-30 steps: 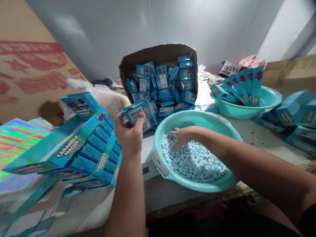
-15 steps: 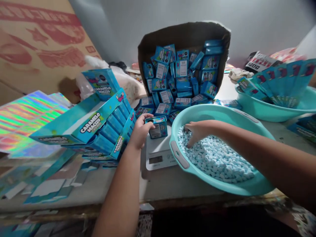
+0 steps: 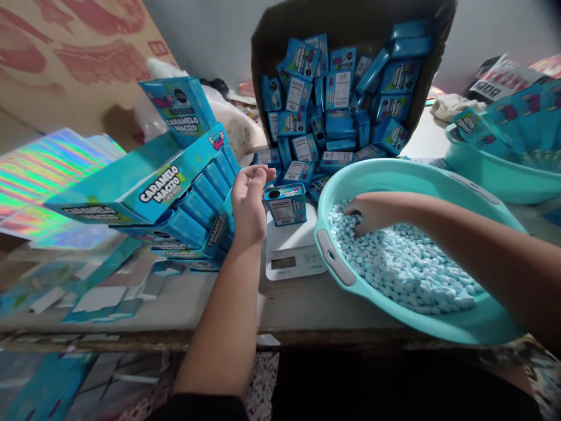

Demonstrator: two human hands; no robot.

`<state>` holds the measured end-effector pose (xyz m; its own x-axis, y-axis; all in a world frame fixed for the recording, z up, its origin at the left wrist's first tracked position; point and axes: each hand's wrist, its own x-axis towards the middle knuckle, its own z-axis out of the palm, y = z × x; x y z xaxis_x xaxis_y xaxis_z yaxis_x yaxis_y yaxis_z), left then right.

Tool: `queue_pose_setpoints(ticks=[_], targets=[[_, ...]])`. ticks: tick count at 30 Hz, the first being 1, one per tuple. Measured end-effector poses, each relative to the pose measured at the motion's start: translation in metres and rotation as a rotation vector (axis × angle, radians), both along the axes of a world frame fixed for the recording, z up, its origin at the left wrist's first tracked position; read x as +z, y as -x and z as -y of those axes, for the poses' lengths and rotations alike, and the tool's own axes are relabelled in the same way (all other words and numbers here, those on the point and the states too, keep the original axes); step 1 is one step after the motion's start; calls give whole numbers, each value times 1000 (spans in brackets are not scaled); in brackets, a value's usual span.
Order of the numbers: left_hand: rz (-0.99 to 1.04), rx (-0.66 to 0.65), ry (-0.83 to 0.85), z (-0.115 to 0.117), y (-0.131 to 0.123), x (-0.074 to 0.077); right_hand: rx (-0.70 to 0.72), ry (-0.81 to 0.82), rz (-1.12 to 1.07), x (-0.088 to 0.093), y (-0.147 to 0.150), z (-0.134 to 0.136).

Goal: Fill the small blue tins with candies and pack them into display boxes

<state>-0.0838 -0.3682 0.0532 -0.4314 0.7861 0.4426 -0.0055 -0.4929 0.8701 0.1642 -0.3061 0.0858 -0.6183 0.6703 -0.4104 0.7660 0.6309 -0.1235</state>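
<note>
A small blue candy box point(image 3: 287, 206) stands upright on a white kitchen scale point(image 3: 291, 242), its printed panel facing me. Just to its left is my left hand point(image 3: 250, 202), fingers stretched out and thumb raised, holding nothing. In the turquoise basin point(image 3: 337, 275), my right hand point(image 3: 372, 211) dips into a heap of small pale blue candies point(image 3: 412, 269) near the left wall. Its fingers curl around some of them, with the fingertips partly hidden.
Left of my arm, display boxes point(image 3: 162, 190) hold rows of blue packs. A cardboard carton point(image 3: 442, 41) full of candy boxes lies behind the scale. Another turquoise basin point(image 3: 468, 169) with flat packs is at right. Cut card pieces point(image 3: 99, 298) lie at left.
My left hand has let go of the candy box on the scale and opened beside it. My right hand's fingers have drawn together in the candies. The view has tilted down.
</note>
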Motion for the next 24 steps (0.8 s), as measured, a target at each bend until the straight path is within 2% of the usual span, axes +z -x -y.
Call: queue_pose_setpoints(ticks=[6, 12, 17, 21, 24], targets=[[-4, 21, -22, -4, 5, -1, -37, -38, -38, 3, -7, -4], [-78, 110, -58, -2, 6, -2, -41, -82, -4, 6, -5, -5], [-137, 122, -37, 0, 4, -2, -71, -180, -13, 11, -10, -10], [-94, 116, 32, -4, 5, -1, -102, -303, -99, 24, -12, -11], [-76, 48, 148, -11, 12, -7, -123, -354, -166, 40, -7, -5]])
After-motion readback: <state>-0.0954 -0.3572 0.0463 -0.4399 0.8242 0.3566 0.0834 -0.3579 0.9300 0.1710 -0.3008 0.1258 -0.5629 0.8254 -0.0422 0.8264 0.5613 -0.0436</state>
